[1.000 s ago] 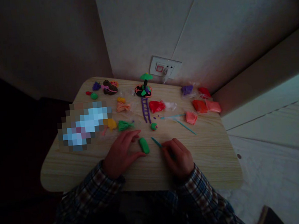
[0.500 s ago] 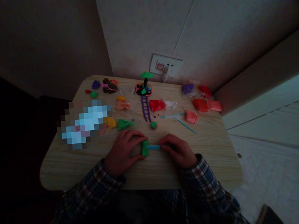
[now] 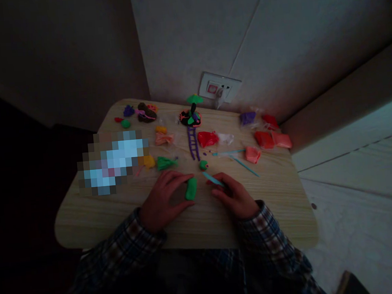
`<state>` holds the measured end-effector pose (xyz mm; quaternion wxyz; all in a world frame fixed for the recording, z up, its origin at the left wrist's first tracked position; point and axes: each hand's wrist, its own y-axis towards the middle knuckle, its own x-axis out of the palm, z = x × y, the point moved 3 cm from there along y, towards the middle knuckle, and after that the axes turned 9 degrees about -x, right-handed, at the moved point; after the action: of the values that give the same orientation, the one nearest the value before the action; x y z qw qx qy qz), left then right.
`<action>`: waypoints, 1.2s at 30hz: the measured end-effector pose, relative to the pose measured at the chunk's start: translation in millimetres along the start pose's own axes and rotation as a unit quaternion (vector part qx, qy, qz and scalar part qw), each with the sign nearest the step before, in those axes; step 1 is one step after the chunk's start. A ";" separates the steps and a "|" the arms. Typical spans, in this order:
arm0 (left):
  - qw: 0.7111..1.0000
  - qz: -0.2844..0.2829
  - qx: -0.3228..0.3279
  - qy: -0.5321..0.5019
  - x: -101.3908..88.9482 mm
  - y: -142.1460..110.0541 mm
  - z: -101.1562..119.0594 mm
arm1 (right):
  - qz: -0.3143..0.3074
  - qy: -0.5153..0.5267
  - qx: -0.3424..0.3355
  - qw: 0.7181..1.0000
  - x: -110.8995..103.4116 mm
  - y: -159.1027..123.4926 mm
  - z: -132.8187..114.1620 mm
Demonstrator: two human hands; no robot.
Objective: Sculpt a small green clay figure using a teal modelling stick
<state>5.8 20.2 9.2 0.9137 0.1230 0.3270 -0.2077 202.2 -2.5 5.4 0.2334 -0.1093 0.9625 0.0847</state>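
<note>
My left hand [image 3: 164,200] has its thumb and fingers curved around a small green modelling-clay block [image 3: 191,189], the fingertips at its two ends. A light-blue plastic clay knife [image 3: 213,179] is pinched in my right hand [image 3: 233,196], its blade pointing up and left, apart from the block. Just beyond the block sits a small green clay ball [image 3: 203,165] with a reddish spot. Behind that lies a purple clay ladder [image 3: 193,143], leading up to a black clay piece [image 3: 190,118] with a green umbrella-like top [image 3: 195,99].
Bagged clay lies about the wooden table [image 3: 277,213]: green [image 3: 165,162], red [image 3: 207,139], pink [image 3: 252,154] and purple [image 3: 247,118]. Thin blue sticks [image 3: 246,166] rest at the right. A blurred-out bright object [image 3: 121,158] is at the left. A wall socket [image 3: 220,87] is behind.
The blue knife has come away from the green block, and its blade now tilts up and left. The green block leans a little more to the right between the left fingertips.
</note>
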 end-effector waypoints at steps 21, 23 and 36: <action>0.995 -0.042 0.052 0.081 8.9 -1.0 11.8 | -0.045 -0.034 -0.055 0.997 12.2 3.6 -11.4; 0.994 -0.037 0.048 0.090 9.1 -0.7 11.4 | -0.066 -0.051 -0.062 0.995 13.7 4.8 -11.1; 0.995 -0.013 -0.010 0.102 6.9 -0.5 9.0 | 0.001 -0.084 -0.037 0.996 -7.2 -6.7 -6.1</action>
<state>15.3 14.4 11.4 0.8738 0.1303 0.4224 -0.2027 207.5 -9.0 13.3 0.3092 -0.1094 0.9358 0.1294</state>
